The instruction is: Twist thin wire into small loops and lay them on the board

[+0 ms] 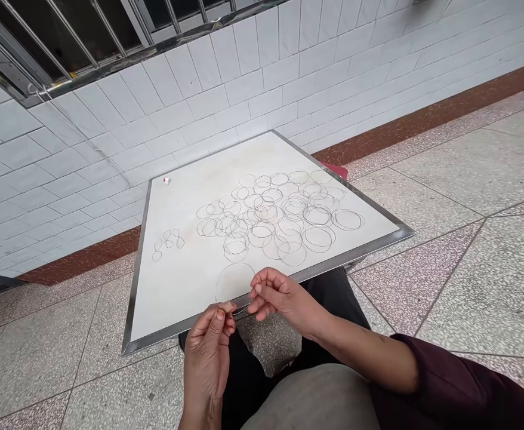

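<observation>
Where figure-eight loops (169, 239) lie leftmost on the table (172, 298), keep clear. The left hand (208, 346) pinches a wire loop (236, 263) at the near edge; the right hand (284, 298) curls narrowly beside it, hold unclear. A slackened pinch could release the wire into the rings (271, 215). No container is visible.
</observation>
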Available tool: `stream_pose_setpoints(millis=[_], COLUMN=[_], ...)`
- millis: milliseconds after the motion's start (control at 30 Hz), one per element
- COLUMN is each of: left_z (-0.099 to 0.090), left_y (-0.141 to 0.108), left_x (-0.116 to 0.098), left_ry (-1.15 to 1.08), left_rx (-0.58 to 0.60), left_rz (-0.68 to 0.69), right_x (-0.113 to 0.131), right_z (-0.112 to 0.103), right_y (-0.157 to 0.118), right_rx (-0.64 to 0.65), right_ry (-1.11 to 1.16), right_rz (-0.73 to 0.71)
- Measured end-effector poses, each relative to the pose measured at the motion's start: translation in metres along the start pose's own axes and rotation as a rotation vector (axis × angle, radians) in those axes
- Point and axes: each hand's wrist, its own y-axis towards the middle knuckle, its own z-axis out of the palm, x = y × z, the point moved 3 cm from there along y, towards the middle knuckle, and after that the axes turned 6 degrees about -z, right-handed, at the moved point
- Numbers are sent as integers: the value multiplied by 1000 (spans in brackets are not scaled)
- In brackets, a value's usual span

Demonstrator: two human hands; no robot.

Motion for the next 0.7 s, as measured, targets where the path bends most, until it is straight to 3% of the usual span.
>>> stream_pose_setpoints(millis=[267,400,467,567,633,700], left_z=[-3,1,2,4,6,8], left_y=[1,-1,-3,-5,-7,-8], left_x=[2,-2,-4,-6,-7,-7], left_ry=[99,155,185,228,250,266], left_rx=[52,84,91,104,129,162], left_rz=[61,73,63,32,11,-10], right_x=[-6,-5,3,27,38,43], right_z=[2,-3,-8,-8,1,8], right_y=[2,1,2,1,3,6], right_rx=[-27,39,24,-26,78,208], right_ry=[3,-160,-401,-832,-1004,-1077], right_rz=[41,57,-72,-480,-694,-801])
